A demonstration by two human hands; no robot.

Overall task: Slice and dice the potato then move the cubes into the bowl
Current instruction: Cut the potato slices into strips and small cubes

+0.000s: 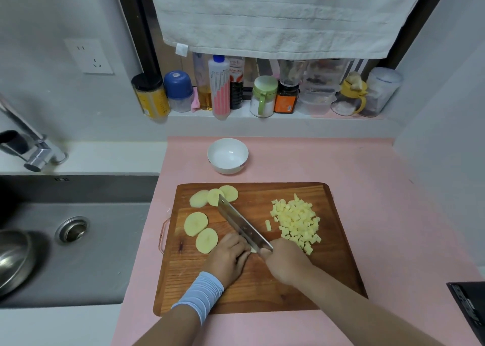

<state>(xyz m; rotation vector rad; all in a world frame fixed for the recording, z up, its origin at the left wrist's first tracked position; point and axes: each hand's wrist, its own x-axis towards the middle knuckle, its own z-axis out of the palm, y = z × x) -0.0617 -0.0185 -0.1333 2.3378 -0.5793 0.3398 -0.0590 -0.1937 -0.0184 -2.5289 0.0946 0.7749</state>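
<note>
While the right hand (284,263) grips the cleaver (240,221) by its handle, fingers wrapped round it, the left hand (229,258) curls its fingers over a mostly hidden potato piece (253,250) just beside the blade. Diced cubes (298,221) are heaped on the right of the cutting board (262,288), five round slices (196,223) lie on its left, and the white bowl (227,170) stands on the pink desk (367,167) beyond it.

A white towel (275,18) hangs above a sill (236,115) crowded with jars and bottles (219,88), a tap (34,149) leans over a grey sink (110,254) holding a metal bowl (11,259).
</note>
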